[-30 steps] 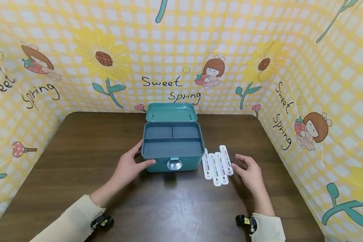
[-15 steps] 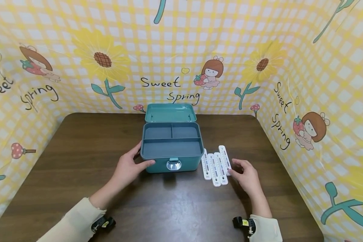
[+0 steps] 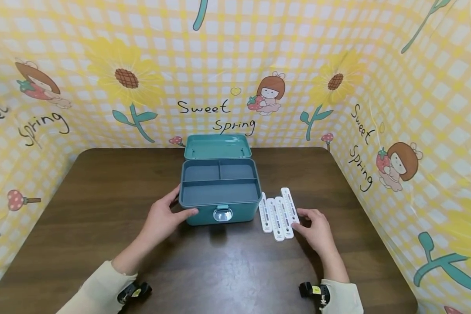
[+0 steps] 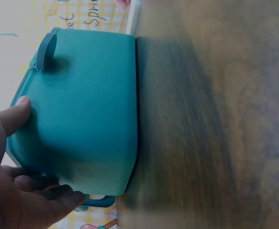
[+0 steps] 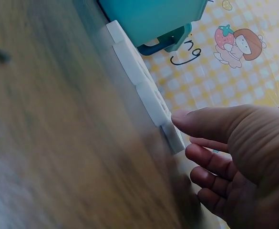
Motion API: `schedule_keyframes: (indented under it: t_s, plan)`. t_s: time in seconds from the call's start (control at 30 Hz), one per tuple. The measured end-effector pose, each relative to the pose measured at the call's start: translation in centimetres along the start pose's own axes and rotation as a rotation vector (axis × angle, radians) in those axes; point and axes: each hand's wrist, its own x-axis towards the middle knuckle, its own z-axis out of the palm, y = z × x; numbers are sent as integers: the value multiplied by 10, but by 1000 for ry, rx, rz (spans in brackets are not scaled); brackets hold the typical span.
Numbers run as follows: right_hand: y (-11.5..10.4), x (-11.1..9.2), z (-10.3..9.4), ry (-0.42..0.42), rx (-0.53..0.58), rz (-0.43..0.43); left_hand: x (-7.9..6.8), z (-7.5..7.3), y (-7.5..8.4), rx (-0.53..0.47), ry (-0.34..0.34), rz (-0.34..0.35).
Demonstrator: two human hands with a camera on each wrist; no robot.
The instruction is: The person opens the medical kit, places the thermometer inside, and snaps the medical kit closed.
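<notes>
A teal storage box [image 3: 243, 213] stands with its lid [image 3: 217, 147] raised, its grey tray showing three compartments. At its front left corner my left hand [image 3: 162, 219] holds it, thumb on the front face and fingers along the left side. Several slim white plastic strips [image 3: 276, 218] with printed markings lie side by side against the box's right side. My right hand [image 3: 315, 229] is at the rightmost strip [image 3: 289, 203], thumb tip right at its near end, index finger beside its outer edge. In the right wrist view the other fingers [image 5: 208, 162] bend loosely, off the strips.
The dark wooden table [image 3: 227, 270] has rounded back corners. A yellow checked cloth [image 3: 204, 65] with flowers and girl figures rises behind it and at both sides. A clear latch [image 3: 222, 213] hangs on the box's front. A small camera is strapped to each wrist.
My right hand has moved left, bringing thumb and index finger to the rightmost strip. My left hand stays on the box. The whole view has shifted slightly.
</notes>
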Motion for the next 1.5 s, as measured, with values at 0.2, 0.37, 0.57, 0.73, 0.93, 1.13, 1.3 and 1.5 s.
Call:
schedule_keyframes:
  t_s: [0.2,0.37,0.57,0.73,0.93,1.13,1.3,1.5]
  plan:
    - [2,0,6,5,-5,16,-1,-2,0,18,-2,-6]
    - [3,-1,7,23,-3,9,-1,-1,1,22,-3,-7]
    - [5,-3,11,58,-27,27,0,1,-1,7,-4,10]
    - [3,-6,16,106,-56,40,0,3,-3,-1,-1,27]
    - [0,-4,20,170,-102,50,2,1,0,24,3,20]
    - [-2,-2,21,190,-129,98,3,1,5,42,1,6]
    - [-2,-4,22,239,-97,136,1,2,6,25,0,8]
    - [-2,-4,20,321,-17,141,2,2,7,18,1,13]
